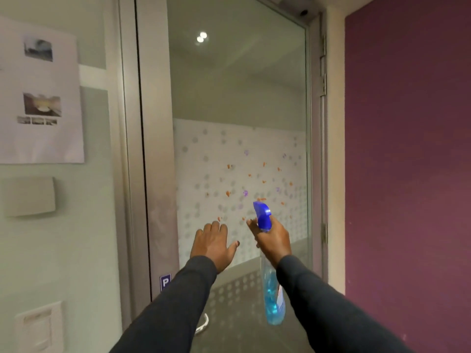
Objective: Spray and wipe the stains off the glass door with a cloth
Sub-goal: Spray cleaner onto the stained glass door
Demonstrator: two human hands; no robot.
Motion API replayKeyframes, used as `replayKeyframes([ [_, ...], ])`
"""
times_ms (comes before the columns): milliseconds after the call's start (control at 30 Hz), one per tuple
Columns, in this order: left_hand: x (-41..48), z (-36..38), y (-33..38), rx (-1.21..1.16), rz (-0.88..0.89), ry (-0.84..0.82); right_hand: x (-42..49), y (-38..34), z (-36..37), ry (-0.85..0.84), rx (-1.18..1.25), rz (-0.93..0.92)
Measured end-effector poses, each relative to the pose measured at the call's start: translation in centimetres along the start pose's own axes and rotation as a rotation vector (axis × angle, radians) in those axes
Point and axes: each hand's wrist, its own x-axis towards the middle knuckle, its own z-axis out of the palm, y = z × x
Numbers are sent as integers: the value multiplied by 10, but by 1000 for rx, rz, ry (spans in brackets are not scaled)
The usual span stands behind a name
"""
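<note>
The glass door (237, 98) fills the middle of the head view, with a frosted dotted band across its lower half. Orange and purple stains (246, 193) are scattered over that band. My right hand (274, 238) grips the neck of a clear spray bottle (272, 301) holding blue liquid, its blue nozzle head (262, 215) pointing at the stained glass. My left hand (214, 244) is raised beside it with fingers spread, palm toward the glass, holding nothing. A bit of white cloth (202, 327) shows low down behind my left forearm, mostly hidden.
The metal door frame (153, 174) stands on the left, with a paper notice (40, 98) and a wall switch plate (38, 324) beyond it. A purple wall (407, 174) rises on the right, next to the hinge side (323, 149).
</note>
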Motion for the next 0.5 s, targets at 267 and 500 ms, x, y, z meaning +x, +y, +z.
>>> replayKeyframes([
  [267,65,-41,-42,65,13,160,74,-83,20,33,13,-118],
  [500,83,-36,-49,97,45,179,120,-84,14,195,35,-148],
])
